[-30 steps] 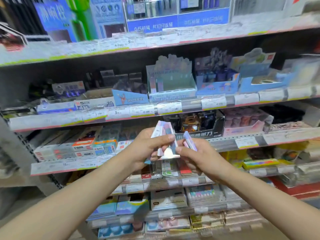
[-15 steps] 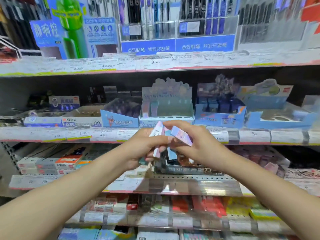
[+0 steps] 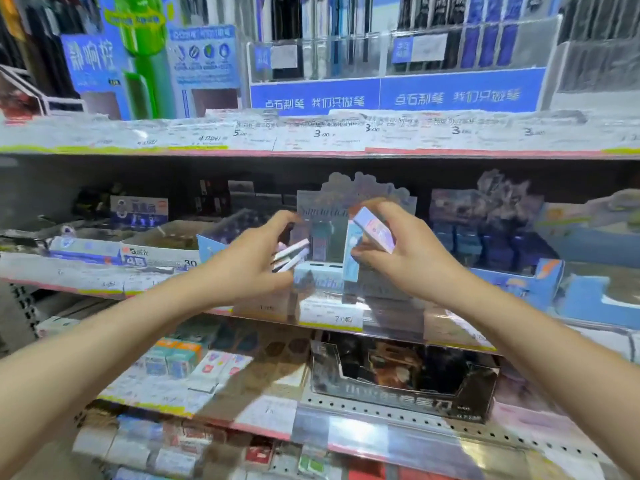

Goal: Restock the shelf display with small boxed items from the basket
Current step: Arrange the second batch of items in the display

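Both hands are raised in front of a pale blue cardboard display box (image 3: 320, 275) with a tall scalloped back card, standing on the middle shelf. My left hand (image 3: 249, 261) grips a small stack of thin pastel boxes (image 3: 291, 259), their ends pointing toward the display. My right hand (image 3: 408, 251) holds two small boxes: a lilac and pink one (image 3: 375, 230) on top and a light blue one (image 3: 351, 258) upright below, right at the display's opening. A couple of the same boxes (image 3: 320, 242) stand inside the display. No basket is in view.
Neighbouring display boxes flank it: a blue one (image 3: 211, 244) to the left, a dark blue one (image 3: 512, 268) to the right. Price-tag rails (image 3: 329, 315) edge each shelf. A black display tray (image 3: 398, 386) sits on the shelf below. Pen racks (image 3: 391, 88) fill the top shelf.
My view has tilted up and closer to the shelf. Both hands rose from the lower shelf to the pale blue display and moved apart, my right hand carrying boxes taken from the stack.
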The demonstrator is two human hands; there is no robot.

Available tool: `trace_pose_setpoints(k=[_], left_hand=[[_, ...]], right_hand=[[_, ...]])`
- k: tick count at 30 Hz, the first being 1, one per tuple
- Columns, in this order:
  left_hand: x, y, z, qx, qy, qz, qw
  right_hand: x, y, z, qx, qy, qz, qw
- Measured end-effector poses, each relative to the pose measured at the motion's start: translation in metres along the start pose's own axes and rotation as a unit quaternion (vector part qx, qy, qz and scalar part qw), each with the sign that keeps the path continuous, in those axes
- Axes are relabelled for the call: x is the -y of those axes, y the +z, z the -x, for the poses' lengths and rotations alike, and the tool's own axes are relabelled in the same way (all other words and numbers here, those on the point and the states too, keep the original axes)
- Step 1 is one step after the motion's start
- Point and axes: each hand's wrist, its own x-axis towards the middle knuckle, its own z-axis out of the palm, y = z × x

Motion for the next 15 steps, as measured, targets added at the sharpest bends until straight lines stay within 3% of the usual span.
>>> trace_pose_setpoints(k=[4, 8, 15], left_hand=[[0.018, -0.012, -0.015, 0.087, 0.013, -0.082, 0.993], [0.032, -0.020, -0.023, 0.173, 0.055, -0.087, 0.979], [0.040, -0.021, -0.027, 0.202, 0.068, -0.078, 0.974]], right_hand=[[0.001, 0.011, -0.019, -0.013, -0.002, 0.042, 0.999], [0.003, 0.022, -0.031, -0.020, 0.018, 0.111, 0.993], [0.003, 0.040, -0.038, -0.019, 0.015, 0.153, 0.988]])
